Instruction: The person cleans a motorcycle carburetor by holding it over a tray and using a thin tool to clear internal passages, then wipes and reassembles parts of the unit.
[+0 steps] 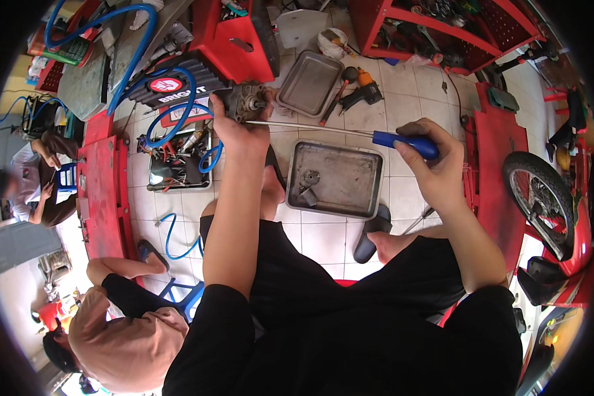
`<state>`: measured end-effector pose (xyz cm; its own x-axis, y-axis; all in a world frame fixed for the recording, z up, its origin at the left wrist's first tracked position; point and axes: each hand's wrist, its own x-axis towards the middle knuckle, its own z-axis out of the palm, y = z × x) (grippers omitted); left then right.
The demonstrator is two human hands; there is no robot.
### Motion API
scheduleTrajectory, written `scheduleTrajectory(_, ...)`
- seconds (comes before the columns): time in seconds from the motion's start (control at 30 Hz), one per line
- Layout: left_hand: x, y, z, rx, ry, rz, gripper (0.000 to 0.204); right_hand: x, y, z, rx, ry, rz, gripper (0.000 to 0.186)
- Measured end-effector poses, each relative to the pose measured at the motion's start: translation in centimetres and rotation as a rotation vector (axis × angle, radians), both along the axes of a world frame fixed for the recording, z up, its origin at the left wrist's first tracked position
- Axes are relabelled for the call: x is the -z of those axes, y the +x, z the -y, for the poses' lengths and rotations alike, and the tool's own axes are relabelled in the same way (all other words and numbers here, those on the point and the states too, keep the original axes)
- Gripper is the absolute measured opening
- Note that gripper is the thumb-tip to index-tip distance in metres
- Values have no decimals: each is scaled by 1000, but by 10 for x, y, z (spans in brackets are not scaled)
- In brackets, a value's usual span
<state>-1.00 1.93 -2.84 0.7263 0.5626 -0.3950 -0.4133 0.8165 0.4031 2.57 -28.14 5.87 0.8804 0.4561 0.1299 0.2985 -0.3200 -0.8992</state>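
My left hand (239, 125) grips a greasy metal mechanical part (251, 99) with a short shaft, held up at the top middle. My right hand (422, 152) is closed on the blue handle of a long screwdriver (323, 129), whose thin shaft reaches leftward to the metal part; exact contact at its tip is hard to make out. Below them a grey metal tray (350, 185) on the tiled floor holds small dark metal pieces (310, 185) at its left.
An empty tray (310, 81), power tool (365, 92), toolbox (178, 158) and blue hose (171, 224) lie around. Red lift platforms (105, 204) flank me, a motorcycle wheel (536, 198) at right, red shelving (435, 30) ahead. Two other people (125, 350) sit at left.
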Motion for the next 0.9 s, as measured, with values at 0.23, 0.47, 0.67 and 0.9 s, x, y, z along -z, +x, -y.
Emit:
scheduleTrajectory(0.23,0,-2,-3,31,2,13,58,6,-4,-7,-139,291,69,26)
scheduleTrajectory(0.47,1,-2,-2,37,0,15,56,-10,-3,-2,-26,-205,26,33)
scheduleTrajectory(0.67,4,12,9,26,-37,34,47,-4,10,8,-160,161,328,32)
scheduleTrajectory(0.9,7,-12,-4,-55,141,-72,43,16,4,14,-188,50,228,37)
